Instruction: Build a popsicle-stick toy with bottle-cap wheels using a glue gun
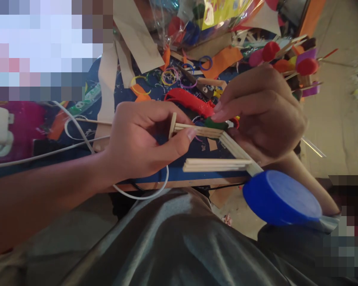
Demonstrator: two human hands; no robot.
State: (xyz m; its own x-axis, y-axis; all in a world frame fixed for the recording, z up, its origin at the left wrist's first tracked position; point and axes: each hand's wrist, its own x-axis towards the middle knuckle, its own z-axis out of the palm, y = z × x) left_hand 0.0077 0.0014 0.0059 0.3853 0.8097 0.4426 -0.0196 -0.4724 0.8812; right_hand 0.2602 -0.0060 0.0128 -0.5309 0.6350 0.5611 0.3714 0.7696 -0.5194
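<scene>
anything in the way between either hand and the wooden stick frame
Nothing visible separates the left hand from the wooden stick frame: it pinches one arm directly. Between the right hand's fingertips and the frame's corner, a green piece shows; whether it's held or lies behind, I can't tell.

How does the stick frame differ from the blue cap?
Colour: the stick frame is pale; the blue cap is strongly coloured.
Shape: the frame is thin and angular; the cap is round and thick.
Hold: the left hand pinches the frame; no fingers show on the cap.
Shared: they overlap in view; whether joined, unclear.
</scene>
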